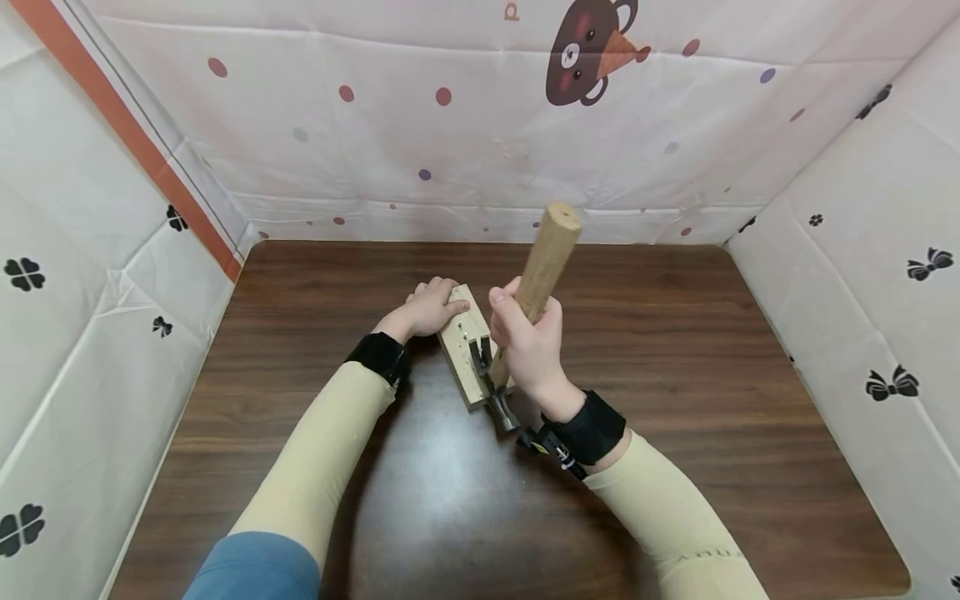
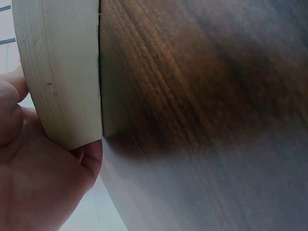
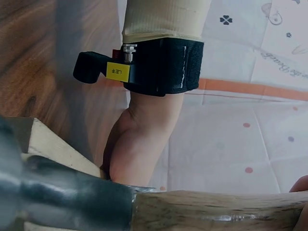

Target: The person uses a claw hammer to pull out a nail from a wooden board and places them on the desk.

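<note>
Though glossy, grainy wooden hammer handle (image 3: 216, 210)

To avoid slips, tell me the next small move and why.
Probably ease the hammer handle away from the claw: the handle slants up in the right grip, the claw lies over the wooden block, and the left grip holds its far end. Whether the claw caught anything is unclear.

My bare left hand (image 2: 41, 175) is holding a pale, flat-sided wooden block (image 2: 60, 72) on a brown, streaky wooden table (image 2: 192, 106).
</note>
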`<state>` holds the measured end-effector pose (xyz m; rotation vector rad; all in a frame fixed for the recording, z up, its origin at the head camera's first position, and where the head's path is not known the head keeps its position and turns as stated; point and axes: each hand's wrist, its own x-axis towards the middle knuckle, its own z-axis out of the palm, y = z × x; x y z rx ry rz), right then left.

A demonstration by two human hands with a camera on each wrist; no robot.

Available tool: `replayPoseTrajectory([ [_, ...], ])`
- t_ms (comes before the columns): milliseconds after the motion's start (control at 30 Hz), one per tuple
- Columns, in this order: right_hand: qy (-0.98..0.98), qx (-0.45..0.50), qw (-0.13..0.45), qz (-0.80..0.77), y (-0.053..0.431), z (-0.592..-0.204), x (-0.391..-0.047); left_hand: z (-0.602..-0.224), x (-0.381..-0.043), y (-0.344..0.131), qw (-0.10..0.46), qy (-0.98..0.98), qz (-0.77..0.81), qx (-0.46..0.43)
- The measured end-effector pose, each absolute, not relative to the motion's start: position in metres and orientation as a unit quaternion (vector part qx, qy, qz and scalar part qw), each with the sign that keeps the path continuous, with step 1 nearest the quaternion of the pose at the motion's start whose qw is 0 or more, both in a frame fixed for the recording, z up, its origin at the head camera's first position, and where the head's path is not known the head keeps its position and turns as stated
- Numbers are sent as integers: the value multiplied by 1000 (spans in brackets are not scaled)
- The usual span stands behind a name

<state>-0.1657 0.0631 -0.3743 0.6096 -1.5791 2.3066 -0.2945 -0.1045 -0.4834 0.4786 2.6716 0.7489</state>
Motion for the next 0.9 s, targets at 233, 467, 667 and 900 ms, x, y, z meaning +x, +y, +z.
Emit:
replayPoseTrajectory([
  [233, -454, 287, 176, 825, 77, -379, -149, -482, -293, -105, 164, 937, 255, 171],
  [467, -404, 367, 183, 818, 84, -381, -134, -480, -295, -106, 164, 938, 250, 178],
  [667, -401, 387, 187, 809, 84, -382, -133, -481, -296, -107, 165, 938, 250, 174],
  [900, -405, 383, 189, 808, 85, -385, -132, -484, -294, -107, 168, 935, 261, 173],
])
